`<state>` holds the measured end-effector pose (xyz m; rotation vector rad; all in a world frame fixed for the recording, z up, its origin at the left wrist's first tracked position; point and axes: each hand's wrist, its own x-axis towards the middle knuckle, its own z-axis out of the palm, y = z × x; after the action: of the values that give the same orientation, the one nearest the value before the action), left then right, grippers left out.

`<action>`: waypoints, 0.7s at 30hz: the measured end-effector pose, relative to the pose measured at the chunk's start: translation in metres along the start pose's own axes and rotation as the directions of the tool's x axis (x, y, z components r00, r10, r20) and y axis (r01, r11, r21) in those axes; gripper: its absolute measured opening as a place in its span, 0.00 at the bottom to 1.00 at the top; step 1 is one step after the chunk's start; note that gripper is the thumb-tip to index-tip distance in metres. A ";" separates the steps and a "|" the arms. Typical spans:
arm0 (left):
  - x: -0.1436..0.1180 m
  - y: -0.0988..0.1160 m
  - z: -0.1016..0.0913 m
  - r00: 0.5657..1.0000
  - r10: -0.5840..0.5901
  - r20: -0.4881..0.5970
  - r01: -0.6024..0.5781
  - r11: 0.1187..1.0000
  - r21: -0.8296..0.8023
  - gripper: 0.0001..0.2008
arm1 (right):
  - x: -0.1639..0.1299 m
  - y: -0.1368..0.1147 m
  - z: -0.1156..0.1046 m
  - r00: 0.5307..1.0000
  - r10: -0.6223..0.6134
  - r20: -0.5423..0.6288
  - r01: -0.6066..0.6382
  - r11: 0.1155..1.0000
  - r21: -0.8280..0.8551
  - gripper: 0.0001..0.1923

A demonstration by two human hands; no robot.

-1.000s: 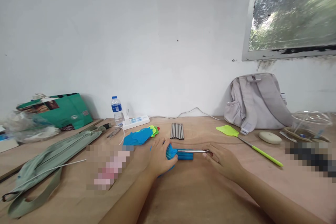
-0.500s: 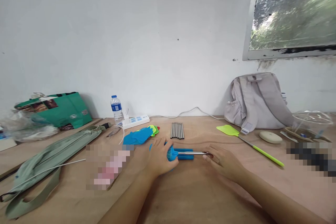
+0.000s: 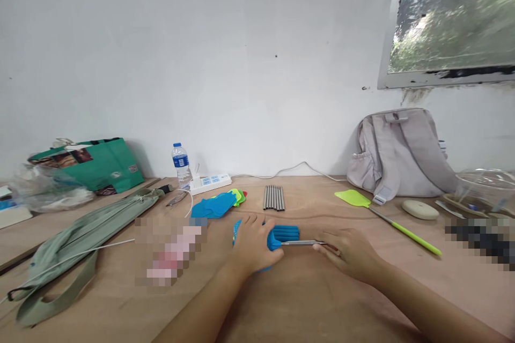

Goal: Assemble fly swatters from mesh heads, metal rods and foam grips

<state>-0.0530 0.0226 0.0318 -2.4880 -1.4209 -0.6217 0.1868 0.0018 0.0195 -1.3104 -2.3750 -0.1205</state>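
Both forearms come in from the bottom edge onto the wooden table (image 3: 281, 300). Left hand (image 3: 251, 246) lies fingers curled over the blue head (image 3: 273, 240) of a swatter-type tool, gripping it against the table. Right hand (image 3: 350, 251) pinches the far end of a thin metal rod (image 3: 301, 243) between fingertips; rod runs level from the blue head to that hand. Just behind the rod, touching the blue head, sits a row of blue grips (image 3: 286, 233).

Left of the hands: a pixelated patch, then a grey-green bag (image 3: 80, 236) lying flat with a white cord across it.

Farther back: a fan of blue swatter heads (image 3: 213, 206) with green and red ones under it, a tidy bunch of metal rods (image 3: 274, 198), and to the right a finished green swatter (image 3: 386, 217) with green handle. A white oval case (image 3: 420, 209) is near it.

At the wall: water bottle (image 3: 181, 164), white power strip (image 3: 210, 183), green shopping bag (image 3: 92, 163), grey backpack (image 3: 402, 155), clear plastic container (image 3: 483, 185) far right.
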 end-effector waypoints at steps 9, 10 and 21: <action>-0.001 0.005 0.002 0.999 -0.021 0.024 0.021 1.000 0.005 0.11 | -0.002 -0.006 0.007 0.997 0.068 0.038 -0.072 0.993 0.091 0.20; -0.001 0.005 0.002 0.999 -0.020 0.027 0.020 1.000 0.003 0.12 | -0.002 -0.007 0.008 0.997 0.072 0.042 -0.076 0.992 0.101 0.20; -0.002 0.008 0.002 0.999 0.040 0.006 -0.040 0.998 0.050 0.12 | 0.000 -0.012 0.013 0.978 0.132 0.160 -0.160 0.971 0.176 0.24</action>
<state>-0.0470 0.0176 0.0293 -2.4745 -1.3672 -0.5662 0.1728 -0.0013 0.0097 -1.4389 -2.3315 0.2466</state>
